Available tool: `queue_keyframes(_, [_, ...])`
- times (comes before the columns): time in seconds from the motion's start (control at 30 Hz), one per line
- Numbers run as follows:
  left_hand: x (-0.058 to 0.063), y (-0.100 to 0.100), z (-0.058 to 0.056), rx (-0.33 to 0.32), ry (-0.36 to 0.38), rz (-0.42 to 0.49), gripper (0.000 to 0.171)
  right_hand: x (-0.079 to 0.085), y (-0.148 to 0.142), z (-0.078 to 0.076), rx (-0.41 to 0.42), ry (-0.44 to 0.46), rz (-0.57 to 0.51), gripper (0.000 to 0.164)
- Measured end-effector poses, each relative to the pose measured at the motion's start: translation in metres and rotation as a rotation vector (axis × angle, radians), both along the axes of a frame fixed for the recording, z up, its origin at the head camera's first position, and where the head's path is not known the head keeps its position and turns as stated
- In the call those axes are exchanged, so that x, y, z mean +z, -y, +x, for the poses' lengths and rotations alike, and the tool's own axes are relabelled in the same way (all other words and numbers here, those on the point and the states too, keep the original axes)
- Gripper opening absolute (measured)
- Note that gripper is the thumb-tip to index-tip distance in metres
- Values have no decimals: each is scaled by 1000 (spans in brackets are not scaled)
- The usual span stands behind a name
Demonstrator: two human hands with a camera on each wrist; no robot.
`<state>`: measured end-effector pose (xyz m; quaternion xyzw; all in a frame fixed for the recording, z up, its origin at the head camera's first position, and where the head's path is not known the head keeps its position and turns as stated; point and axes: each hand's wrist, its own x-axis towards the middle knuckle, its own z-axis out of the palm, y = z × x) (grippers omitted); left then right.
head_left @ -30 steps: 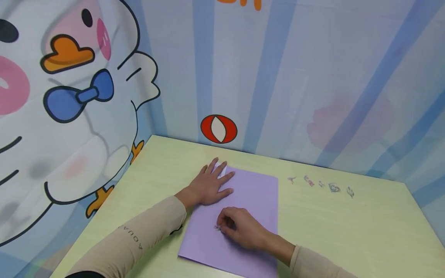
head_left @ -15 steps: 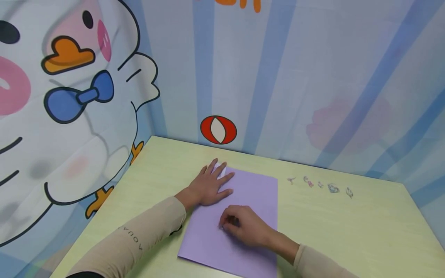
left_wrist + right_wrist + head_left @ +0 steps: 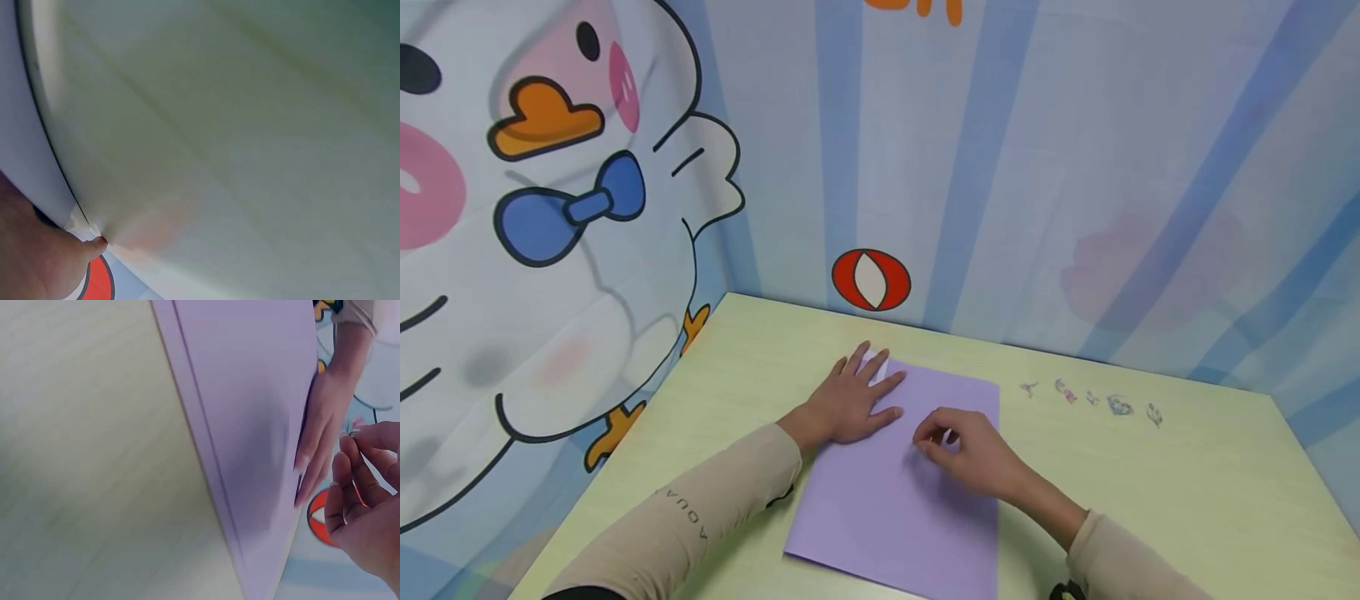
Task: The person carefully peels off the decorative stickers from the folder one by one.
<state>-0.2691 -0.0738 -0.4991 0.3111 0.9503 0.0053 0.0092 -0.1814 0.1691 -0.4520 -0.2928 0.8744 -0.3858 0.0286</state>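
A purple folder-like sheet (image 3: pixel 865 517) with a layered edge lies on the pale table. My left hand (image 3: pixel 850 406) rests on its upper left part, fingers spread, beside a small white patch (image 3: pixel 882 368) at the corner. Over the sheet's right half, my right hand (image 3: pixel 973 457) is raised and pinches a tiny sticker-like piece between thumb and forefinger. In the right wrist view this piece (image 3: pixel 354 427) shows pink and green bits, like a small flower; the fingertips hide much of it. The left wrist view catches only part of the left hand (image 3: pixel 44 262) at the lower left.
Several small flower-like stickers lie in a row on the table to the right, among them a pink one (image 3: pixel 1067 393) and a rounder bluish one (image 3: pixel 1120 405). A printed cloth backdrop (image 3: pixel 1000 167) stands along the table's back edge.
My right hand has risen from the sheet's lower middle and moved up and to the right, carrying the small sticker-like piece with it. The left hand stays in place.
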Motion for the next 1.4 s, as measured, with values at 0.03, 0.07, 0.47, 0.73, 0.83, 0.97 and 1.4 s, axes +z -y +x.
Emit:
queue_keyframes(0.03, [0,0,0,2,2,-3,72,1,-3,-1,-15,8,0,7])
queue_keyframes(0.07, [0,0,0,3,1,-7,72,2,-7,-2,-30,19,-2,6])
queue_keyframes(0.47, [0,1,0,17,9,-23,73,-3,-41,-16,-171,19,-37,11])
queue_keyframes(0.73, [2,2,2,2,12,-12,72,-3,-66,-25,-259,10,-30,4])
queue_keyframes(0.83, [2,2,2,0,11,-10,73,-5,-77,-28,-298,5,-40,5])
queue_keyframes(0.97, [0,2,0,-2,16,2,72,-10,-93,-34,-380,16,-29,4])
queue_keyframes(1.4, [-9,1,-5,-12,23,56,72,-27,-139,-44,-587,80,74,10])
